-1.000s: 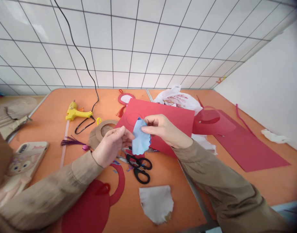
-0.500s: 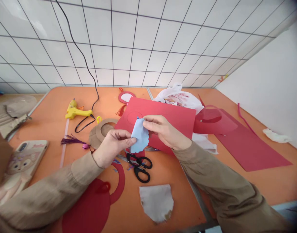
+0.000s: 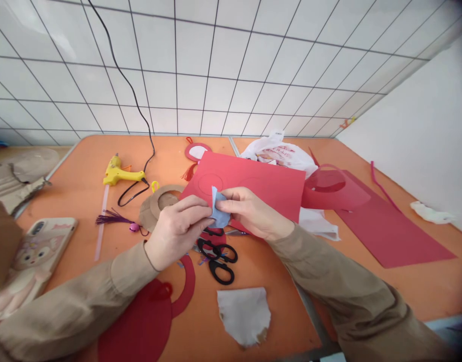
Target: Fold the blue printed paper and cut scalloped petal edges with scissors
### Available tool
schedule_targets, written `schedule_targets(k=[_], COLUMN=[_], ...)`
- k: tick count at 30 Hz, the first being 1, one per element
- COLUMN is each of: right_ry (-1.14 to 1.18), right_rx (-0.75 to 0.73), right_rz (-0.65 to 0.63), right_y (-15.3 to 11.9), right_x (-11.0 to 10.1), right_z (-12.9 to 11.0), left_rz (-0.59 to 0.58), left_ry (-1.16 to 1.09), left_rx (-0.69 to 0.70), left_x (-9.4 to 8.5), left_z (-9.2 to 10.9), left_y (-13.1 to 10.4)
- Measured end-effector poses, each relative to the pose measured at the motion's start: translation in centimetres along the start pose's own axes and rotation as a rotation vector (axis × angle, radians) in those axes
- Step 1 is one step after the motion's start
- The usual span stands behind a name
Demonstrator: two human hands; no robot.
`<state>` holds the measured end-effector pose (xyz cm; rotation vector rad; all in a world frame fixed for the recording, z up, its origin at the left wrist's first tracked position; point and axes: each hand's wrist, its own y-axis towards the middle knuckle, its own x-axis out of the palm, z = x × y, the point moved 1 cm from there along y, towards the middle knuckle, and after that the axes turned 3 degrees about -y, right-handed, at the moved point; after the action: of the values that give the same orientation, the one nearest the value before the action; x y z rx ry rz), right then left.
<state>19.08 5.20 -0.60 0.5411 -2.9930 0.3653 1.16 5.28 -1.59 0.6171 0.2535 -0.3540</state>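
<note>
A small light blue piece, folded over on itself, is pinched between both hands above the orange table. My left hand grips its left edge with thumb and fingers. My right hand holds its right side, the thumb pressed on it. Just below the hands lie black-handled scissors. Behind them is a red sheet with a circle drawn on it. A greyish white cloth piece rests nearer the front edge.
A yellow glue gun with a black cord, a purple tassel and a phone lie on the left. Cardboard rings sit left of the red sheet. A plastic bag and another red sheet are towards the right.
The blue piece was spread flatter and is now folded smaller. My left hand has closed further round its edge, and my right hand has moved slightly down over it.
</note>
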Motion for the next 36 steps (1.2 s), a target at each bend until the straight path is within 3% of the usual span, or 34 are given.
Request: schedule_targets(k=[3,9,14,19,20,24,28,32,36], right_ry=[-0.031,-0.078,-0.199,-0.327,-0.333,-0.176,0.004,0.084,-0.025], right_rx=[-0.012,0.017,0.001,-0.131,-0.164,-0.146,0.014,0.03,-0.121], right_rz=[-0.009,-0.082,-0.092,-0.08,-0.073,-0.174,-0.295,-0.223,-0.032], right_y=[-0.1,0.0,-0.2,-0.5,-0.6,-0.5,-0.5,-0.6,-0.8], right_x=[0.1,0.1,0.4,0.7,0.6,0.3,0.3,0.5,0.7], right_z=[-0.1,0.2,0.0,-0.5,-0.6,-0.5,-0.2,-0.1,-0.3], left_rz=[0.002,-0.044,-0.073,0.046,0.035,0.032,-0.004,0.043,-0.033], left_ry=[0.078,0.299,0.431,0.472,0.485,0.622,0.683,0.657,0.591], left_rx=[0.086,0.486,0.58,0.587,0.644,0.948,1.039,1.066,1.005], left_x=[0.1,-0.1,-0.3,-0.6,-0.6,-1.0,-1.0,-0.8,-0.8], left_z=[-0.2,-0.7,-0.1,0.3,0.3,1.0,1.7,1.3,0.1], left_y=[-0.2,-0.3,-0.1,-0.3,-0.4,-0.5,-0.4,-0.4,-0.5])
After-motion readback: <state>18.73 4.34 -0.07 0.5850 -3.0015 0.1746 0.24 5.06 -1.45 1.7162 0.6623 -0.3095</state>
